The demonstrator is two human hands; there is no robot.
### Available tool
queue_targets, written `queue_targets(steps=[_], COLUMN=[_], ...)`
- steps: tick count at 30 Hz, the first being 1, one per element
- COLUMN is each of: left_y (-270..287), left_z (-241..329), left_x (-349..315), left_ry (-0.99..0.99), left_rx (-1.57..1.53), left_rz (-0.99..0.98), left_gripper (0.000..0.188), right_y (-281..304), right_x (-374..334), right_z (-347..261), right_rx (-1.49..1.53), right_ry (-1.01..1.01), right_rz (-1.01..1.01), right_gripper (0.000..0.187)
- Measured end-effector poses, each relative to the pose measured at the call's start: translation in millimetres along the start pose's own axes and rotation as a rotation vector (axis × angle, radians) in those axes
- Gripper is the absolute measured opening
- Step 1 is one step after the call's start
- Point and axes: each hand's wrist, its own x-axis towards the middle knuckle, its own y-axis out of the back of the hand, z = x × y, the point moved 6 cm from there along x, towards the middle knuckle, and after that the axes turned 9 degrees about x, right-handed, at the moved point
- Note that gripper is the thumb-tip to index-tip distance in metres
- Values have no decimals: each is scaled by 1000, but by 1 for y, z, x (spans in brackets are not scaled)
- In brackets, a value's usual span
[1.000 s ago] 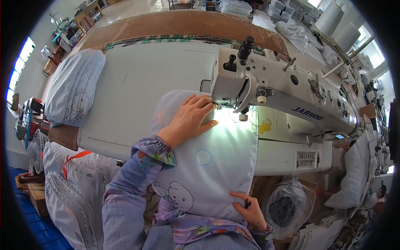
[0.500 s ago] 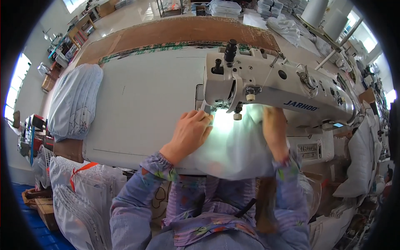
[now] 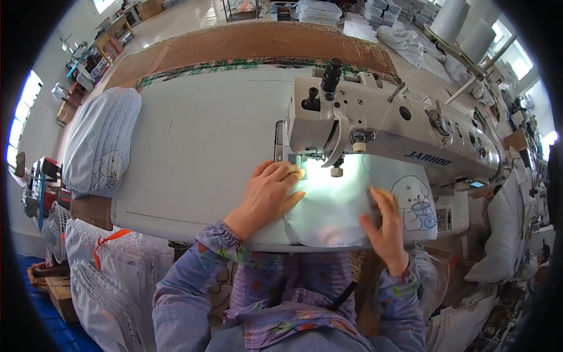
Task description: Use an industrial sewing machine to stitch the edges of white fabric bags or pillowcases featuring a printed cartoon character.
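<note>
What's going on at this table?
A person sits at a sewing machine, with a pale piece of cloth spread below its lit head. The left hand has its fingertips at the cloth's left edge. The right hand is open beside a cartoon animal drawing on the cloth; whether it touches the fabric is unclear. A stack of similar pale pieces lies on the left of the table.

The sewing machine (image 3: 404, 135) hides part of the white cloth (image 3: 346, 217); the right fingers (image 3: 384, 202) seem blurred.
</note>
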Motion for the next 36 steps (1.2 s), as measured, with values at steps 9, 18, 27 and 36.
queue_targets(steps=[9, 18, 27, 36], left_y=[-2, -6, 6, -6], left_z=[-19, -25, -19, -16], left_x=[14, 24, 12, 15], left_ry=[-3, -18, 10, 130], left_rx=[-14, -15, 31, -251], left_rz=[30, 56, 99, 108], left_gripper=[32, 36, 33, 24], right_y=[-17, -24, -38, -26], right_x=[-59, -34, 61, 82], right_z=[-18, -4, 50, 79], right_rx=[58, 68, -324, -414], right_ry=[-229, -276, 5, -102], right_rz=[-54, 18, 65, 350], right_gripper=[64, 65, 41, 22])
